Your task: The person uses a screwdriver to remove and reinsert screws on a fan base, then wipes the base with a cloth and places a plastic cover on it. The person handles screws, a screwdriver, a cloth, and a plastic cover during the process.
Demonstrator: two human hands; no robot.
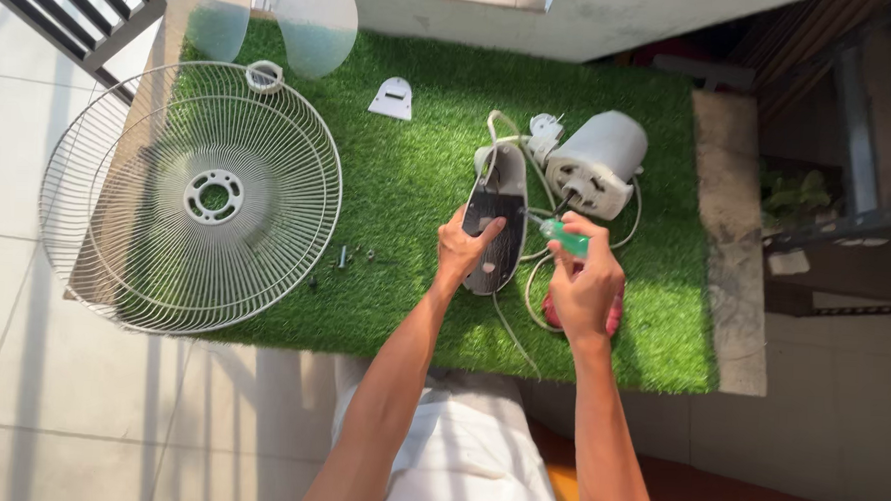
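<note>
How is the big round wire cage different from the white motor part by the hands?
The wire fan guard is wide, flat and see-through, made of thin wires; the fan motor housing is smaller, chunky and solid. The fan guard lies alone at the mat's left edge, hanging past it; the motor housing lies on its side at the right, with white cords running from it, near the left hand and right hand. Both are white and rest on green artificial turf.
</note>
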